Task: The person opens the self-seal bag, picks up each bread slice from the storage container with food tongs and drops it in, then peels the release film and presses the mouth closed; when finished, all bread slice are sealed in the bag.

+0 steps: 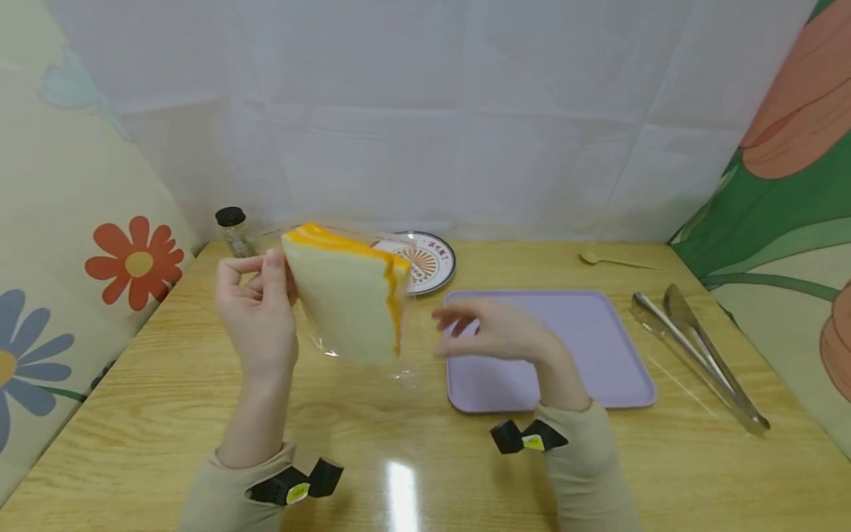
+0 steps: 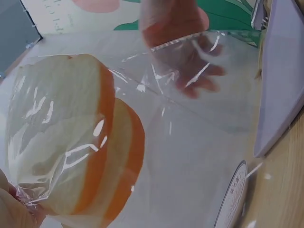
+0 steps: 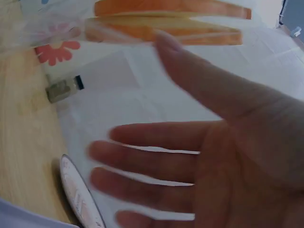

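Two slices of bread [image 1: 346, 303] with orange crusts hang in the air inside a clear plastic bag [image 2: 190, 128]. My left hand [image 1: 259, 310] pinches the bag at its left side between thumb and fingers, beside the bread's upper left corner. In the left wrist view the film bunches up at those fingertips, and the slices stand one behind the other. My right hand [image 1: 499, 329] is apart from the bread, over the left part of the purple tray [image 1: 598, 355]. Its fingers are spread and relaxed in the right wrist view, with nothing between them.
A patterned plate [image 1: 435, 266] lies behind the bread, partly covered by it. At the back left stands a glass jar [image 1: 236, 235] with a black lid. Metal tongs [image 1: 705, 362] lie right of the tray, and a small yellow-green spoon [image 1: 612, 260] lies at the back right.
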The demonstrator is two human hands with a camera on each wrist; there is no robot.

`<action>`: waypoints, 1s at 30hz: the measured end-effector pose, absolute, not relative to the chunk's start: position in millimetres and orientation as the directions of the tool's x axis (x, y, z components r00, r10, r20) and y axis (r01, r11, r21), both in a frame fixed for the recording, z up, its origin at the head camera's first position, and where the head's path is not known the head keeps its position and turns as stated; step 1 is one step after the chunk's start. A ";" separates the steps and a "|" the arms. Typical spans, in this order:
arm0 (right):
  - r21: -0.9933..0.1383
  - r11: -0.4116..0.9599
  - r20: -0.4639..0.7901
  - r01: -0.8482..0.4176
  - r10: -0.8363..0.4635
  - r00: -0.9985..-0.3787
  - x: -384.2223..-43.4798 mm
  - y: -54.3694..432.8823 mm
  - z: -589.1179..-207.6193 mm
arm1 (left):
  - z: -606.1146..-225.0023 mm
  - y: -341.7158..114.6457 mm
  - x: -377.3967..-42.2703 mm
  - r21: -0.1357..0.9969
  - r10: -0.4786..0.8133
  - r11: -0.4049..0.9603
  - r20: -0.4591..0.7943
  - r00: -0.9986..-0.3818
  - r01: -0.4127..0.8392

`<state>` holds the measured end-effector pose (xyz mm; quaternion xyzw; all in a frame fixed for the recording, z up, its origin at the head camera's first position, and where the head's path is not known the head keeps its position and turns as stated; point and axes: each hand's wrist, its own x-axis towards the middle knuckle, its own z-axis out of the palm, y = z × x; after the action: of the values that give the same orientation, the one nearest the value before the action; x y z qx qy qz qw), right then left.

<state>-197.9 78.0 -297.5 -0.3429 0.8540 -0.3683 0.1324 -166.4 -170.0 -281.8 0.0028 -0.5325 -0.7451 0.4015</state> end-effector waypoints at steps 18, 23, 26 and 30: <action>-0.600 0.481 -0.200 -0.640 -0.864 -0.462 -185.2 31.7 -320.0 | -270.1 -187.2 -165.1 0.794 -0.720 -0.120 0.343 -0.603 0.596; -0.597 0.538 -0.194 -0.596 -0.817 -0.543 -186.5 41.2 -315.7 | -274.8 -181.7 -165.3 0.768 -0.696 -0.145 0.369 -0.616 0.624; -0.658 0.520 -0.052 -0.545 -0.753 -0.656 -187.2 47.3 -308.4 | -278.1 -177.7 -165.3 0.779 -0.666 -0.110 0.403 -0.627 0.618; -0.811 0.332 0.232 -0.482 -0.574 -0.785 -186.5 49.7 -296.4 | -280.4 -175.1 -165.6 0.798 -0.638 -0.055 0.434 -0.636 0.600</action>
<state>-186.5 49.7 -296.4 -0.3242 0.8147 -0.4785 0.0479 -165.6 -175.1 -280.4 0.0176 -0.5393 -0.7261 0.4262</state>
